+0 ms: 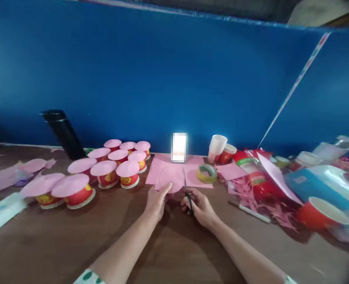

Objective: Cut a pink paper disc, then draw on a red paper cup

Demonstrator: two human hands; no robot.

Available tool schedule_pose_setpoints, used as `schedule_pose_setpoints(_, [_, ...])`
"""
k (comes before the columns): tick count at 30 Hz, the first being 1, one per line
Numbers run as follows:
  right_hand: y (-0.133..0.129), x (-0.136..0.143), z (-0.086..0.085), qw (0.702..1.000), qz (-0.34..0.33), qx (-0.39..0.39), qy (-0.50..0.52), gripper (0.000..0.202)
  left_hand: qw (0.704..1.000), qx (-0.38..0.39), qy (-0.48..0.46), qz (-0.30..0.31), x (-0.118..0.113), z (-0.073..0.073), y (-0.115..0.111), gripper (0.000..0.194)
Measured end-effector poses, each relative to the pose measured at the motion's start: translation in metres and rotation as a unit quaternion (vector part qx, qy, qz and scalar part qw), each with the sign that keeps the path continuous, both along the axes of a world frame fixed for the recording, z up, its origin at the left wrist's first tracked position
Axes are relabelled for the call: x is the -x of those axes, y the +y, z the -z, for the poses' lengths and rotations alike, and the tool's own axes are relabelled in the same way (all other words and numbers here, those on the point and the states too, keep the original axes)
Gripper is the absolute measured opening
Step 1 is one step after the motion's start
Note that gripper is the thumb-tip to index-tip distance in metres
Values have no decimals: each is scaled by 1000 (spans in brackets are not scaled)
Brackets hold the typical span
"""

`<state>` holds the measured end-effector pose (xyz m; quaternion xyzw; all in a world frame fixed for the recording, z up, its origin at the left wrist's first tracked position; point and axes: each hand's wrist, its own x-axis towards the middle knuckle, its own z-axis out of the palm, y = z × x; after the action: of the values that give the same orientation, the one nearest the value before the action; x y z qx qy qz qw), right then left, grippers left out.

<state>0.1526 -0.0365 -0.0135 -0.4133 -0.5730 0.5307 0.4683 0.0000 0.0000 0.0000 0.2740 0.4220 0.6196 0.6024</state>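
Note:
My left hand [157,198] pinches the lower edge of a round piece of pink paper [171,175], thumb on top. To its right my right hand [198,205] is closed on the dark handles of a pair of scissors [186,185], whose blades point away from me beside the disc's right edge. Behind and below the disc lie pink sheets [155,165] on the table. A roll of tape [207,173] rests on their right part. Whether the blades touch the paper is unclear.
Several red cups [80,196] topped with pink discs stand at left, before a black bottle [64,134]. A bright phone-like screen [179,147] is upright at centre back. Rightward are white cups [217,146], pink shreds [251,197], a white pen [255,213] and an orange cup [321,213].

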Motion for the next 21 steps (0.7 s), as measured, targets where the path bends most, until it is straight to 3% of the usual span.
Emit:
schedule_pose_setpoints(10, [2, 1, -1, 1000, 10, 14, -21, 23, 1000, 15, -11, -7, -2, -6, 1, 40])
schedule_pose_setpoints(21, [1, 3, -5, 998, 26, 14, -46, 25, 1000, 12, -7, 4, -2, -3, 2, 40])
